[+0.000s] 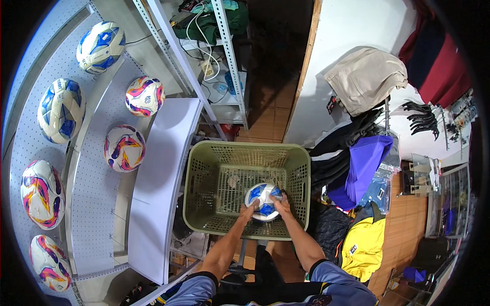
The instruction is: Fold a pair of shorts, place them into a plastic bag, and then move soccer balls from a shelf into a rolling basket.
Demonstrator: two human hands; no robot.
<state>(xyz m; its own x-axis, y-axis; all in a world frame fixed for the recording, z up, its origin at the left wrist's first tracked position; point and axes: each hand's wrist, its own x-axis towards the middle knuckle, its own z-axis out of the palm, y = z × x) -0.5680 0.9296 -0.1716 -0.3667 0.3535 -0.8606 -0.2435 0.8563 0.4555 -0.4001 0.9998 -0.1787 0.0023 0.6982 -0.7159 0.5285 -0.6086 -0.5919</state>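
Observation:
Between my two hands is a white ball with blue panels (264,197). My left hand (249,211) grips its left side, and my right hand (281,203) grips its right side. The ball is over or inside a large olive-green plastic basket (203,183) with perforated walls; I cannot tell whether it touches the bottom. Apart from the ball, the basket's slotted floor shows through. Both forearms reach in over the basket's near rim.
On the left, a pegboard rack (95,214) holds several footballs, among them a blue-and-white ball (100,46) and a pink-patterned ball (124,148). A white shelf (160,172) borders the basket. Purple garments (360,172) hang at right above a yellow garment (361,248).

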